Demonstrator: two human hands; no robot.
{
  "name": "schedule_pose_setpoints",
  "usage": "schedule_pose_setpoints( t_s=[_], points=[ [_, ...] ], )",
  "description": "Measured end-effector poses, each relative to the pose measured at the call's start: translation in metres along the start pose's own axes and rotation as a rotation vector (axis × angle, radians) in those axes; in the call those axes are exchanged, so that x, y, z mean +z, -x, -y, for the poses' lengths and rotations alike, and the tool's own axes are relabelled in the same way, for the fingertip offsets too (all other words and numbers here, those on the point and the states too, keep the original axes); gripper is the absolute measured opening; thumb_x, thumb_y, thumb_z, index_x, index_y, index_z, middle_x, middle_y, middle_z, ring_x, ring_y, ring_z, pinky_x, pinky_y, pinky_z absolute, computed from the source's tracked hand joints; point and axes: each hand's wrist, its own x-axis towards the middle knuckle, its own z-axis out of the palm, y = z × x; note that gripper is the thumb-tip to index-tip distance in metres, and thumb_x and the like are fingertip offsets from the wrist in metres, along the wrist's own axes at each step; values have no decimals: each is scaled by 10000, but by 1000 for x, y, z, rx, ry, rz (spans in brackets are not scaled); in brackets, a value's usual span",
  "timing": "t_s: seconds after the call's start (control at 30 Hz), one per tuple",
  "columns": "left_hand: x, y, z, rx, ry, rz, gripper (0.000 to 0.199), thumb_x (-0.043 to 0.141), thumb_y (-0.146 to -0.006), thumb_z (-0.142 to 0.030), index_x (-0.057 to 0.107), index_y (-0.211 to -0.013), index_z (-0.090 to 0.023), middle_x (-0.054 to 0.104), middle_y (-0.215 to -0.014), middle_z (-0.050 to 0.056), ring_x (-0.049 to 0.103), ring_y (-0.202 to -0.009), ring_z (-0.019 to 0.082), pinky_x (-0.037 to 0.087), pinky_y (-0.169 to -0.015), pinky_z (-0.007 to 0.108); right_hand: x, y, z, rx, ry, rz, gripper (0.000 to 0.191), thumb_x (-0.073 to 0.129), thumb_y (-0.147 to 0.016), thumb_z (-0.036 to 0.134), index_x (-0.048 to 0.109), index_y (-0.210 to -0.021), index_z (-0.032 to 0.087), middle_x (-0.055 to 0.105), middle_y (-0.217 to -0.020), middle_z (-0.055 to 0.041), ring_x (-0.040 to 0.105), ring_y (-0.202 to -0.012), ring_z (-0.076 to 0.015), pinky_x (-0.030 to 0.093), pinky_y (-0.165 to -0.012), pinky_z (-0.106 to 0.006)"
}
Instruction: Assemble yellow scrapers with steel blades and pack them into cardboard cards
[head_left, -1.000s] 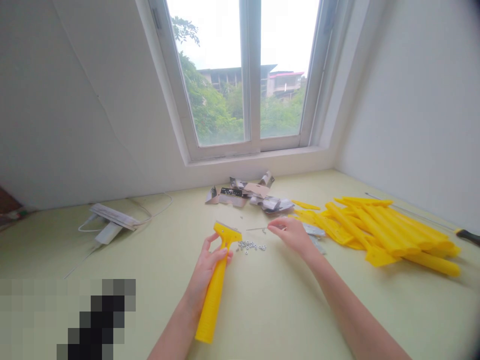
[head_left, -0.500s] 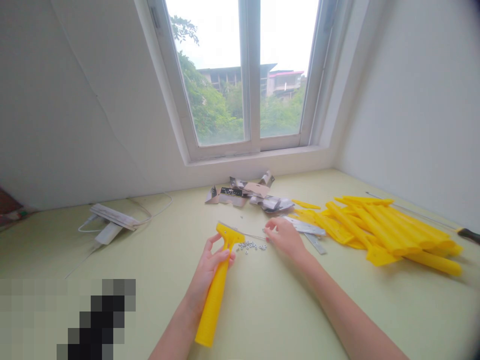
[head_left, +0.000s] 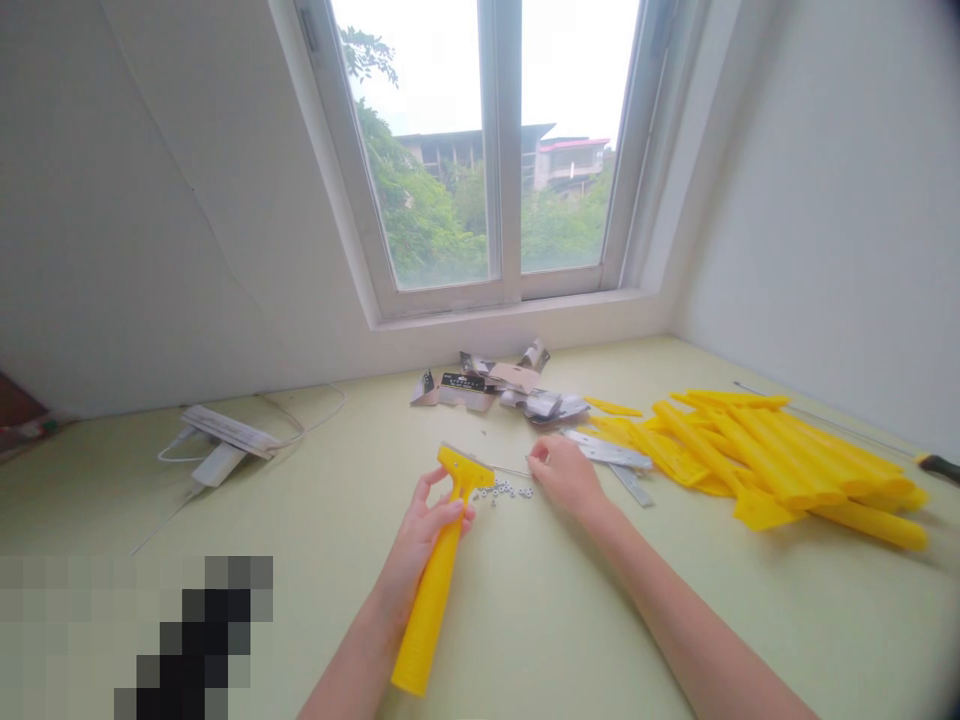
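My left hand is wrapped round the upper handle of a yellow scraper, whose wide head with a metal strip tilts up and away from me. Just right of that head lies a small heap of nuts on the table. My right hand hovers low beyond the nuts, thumb and forefinger pinched together; whatever is between the fingertips is too small to make out. A thin metal rod shows between the scraper head and my right fingertips. Flat metal plates lie right behind my right hand.
Yellow scraper handles and parts are piled on the right. A long screwdriver lies behind them by the wall. Torn card packaging sits below the window. On the left are a white power strip and cords.
The scraper in my left hand has shifted very slightly right. My right thumb and forefinger have closed more tightly into a pinch, at nearly the same spot.
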Motion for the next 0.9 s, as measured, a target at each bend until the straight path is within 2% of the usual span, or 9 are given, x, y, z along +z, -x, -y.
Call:
schedule_pose_setpoints(
  t_s=[0.07, 0.13, 0.23, 0.3, 0.53, 0.9],
  points=[
    [0, 0, 0, -11, 6, 6, 555, 703, -563, -182, 439, -1047, -241, 618, -865, 24, 579, -627, 90, 430, -666, 217, -3, 2, 8, -53, -40, 14, 102, 507, -695, 146, 594, -644, 163, 599, -695, -33, 537, -688, -149, 383, -618, -248],
    [0, 0, 0, -21, 15, 16, 563, 704, -564, -181, 433, -1053, -248, 617, -855, 16, 576, -627, 81, 424, -675, 209, -6, 7, 19, -166, -138, 47, 93, 509, -725, 170, 592, -684, 172, 592, -716, -18, 539, -710, -139, 399, -655, -249],
    [0, 2, 0, -24, 13, 19, 579, 706, -564, -194, 428, -1067, -256, 614, -828, 2, 572, -621, 80, 420, -671, 208, -9, 16, 34, -328, -277, 86, 82, 515, -750, 170, 587, -712, 180, 578, -742, -11, 538, -729, -133, 411, -666, -252],
    [1, 3, -1, -21, 7, 18, 585, 706, -564, -199, 426, -1074, -257, 609, -813, -2, 576, -625, 89, 422, -669, 216, -9, 20, 40, -377, -291, 95, 68, 531, -751, 168, 586, -714, 184, 570, -745, -12, 535, -743, -138, 414, -671, -261],
    [3, 4, -2, -16, 29, 44, 598, 704, -568, -187, 406, -1083, -244, 607, -850, 14, 561, -612, 76, 421, -661, 213, -8, 23, 42, -453, -220, 90, 60, 536, -773, 176, 574, -728, 188, 569, -737, -22, 523, -768, -161, 412, -678, -290],
    [4, 6, -3, -22, 43, 53, 598, 713, -554, -178, 426, -1074, -251, 603, -877, 13, 550, -597, 65, 421, -650, 211, -8, 22, 44, -549, -192, 29, 146, 489, -799, 127, 594, -727, 200, 582, -728, -30, 520, -759, -158, 422, -651, -266]
  ],
)
